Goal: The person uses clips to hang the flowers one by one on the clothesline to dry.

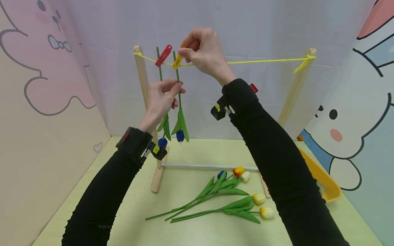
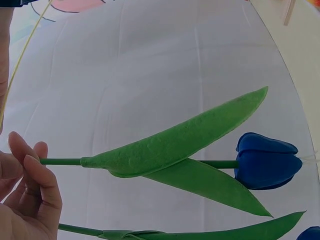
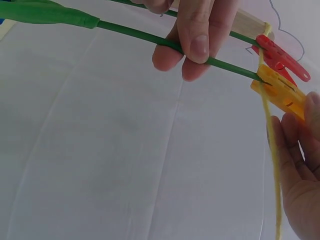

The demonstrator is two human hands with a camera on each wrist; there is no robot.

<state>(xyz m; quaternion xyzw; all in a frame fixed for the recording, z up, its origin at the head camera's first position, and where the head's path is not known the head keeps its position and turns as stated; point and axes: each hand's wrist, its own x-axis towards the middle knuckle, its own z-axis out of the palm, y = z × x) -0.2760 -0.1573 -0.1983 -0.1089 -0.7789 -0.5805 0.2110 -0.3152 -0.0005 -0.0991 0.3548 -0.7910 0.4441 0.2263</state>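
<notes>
My left hand (image 1: 163, 97) pinches the green stem of a blue tulip (image 1: 180, 135) that hangs flower-down, its leaves spread above the bloom. With thumb and fingers my right hand (image 1: 204, 51) grips a yellow clothespin (image 3: 282, 92), whose jaws sit over the yellow string (image 3: 275, 175) at the stem's end. Just left of it, a red clothespin (image 1: 163, 55) on the same string holds a second blue tulip (image 1: 162, 143), also upside down. In the left wrist view the first tulip's bloom (image 2: 267, 161) points away from the left fingers.
Wooden posts (image 1: 141, 75) carry the string at both ends, joined low down by a pale bar (image 1: 209, 166). Several tulips (image 1: 215, 191) in blue, orange, white and yellow lie on the table (image 1: 129, 218). A yellow container (image 1: 320, 177) stands at the right, partly behind my right sleeve.
</notes>
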